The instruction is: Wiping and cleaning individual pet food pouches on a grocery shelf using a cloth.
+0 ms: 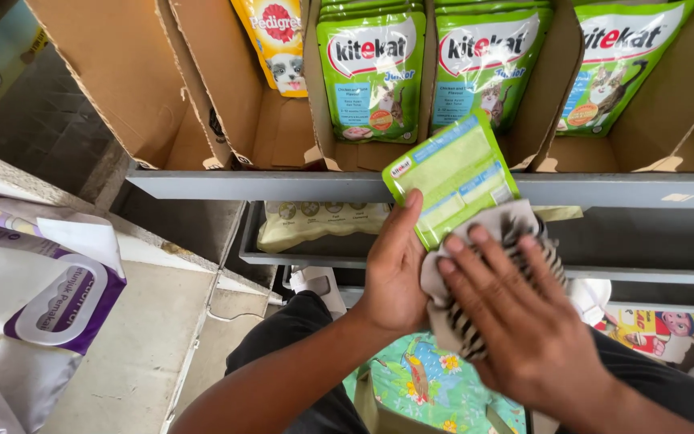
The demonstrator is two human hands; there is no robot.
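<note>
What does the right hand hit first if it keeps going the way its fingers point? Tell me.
The right hand points up and left, pressing a striped cloth onto a green pouch held by the left hand. The cloth, then that pouch, come first; beyond looks like the grey shelf edge, though depth is unclear.

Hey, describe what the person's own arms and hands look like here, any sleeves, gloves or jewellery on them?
Both arms are bare from the bottom edge of the picture to the wrist: no sleeves show. The left hand and the right hand wear no gloves. No rings, watch or bracelets are visible. The fingernails are short and unpainted.
</note>
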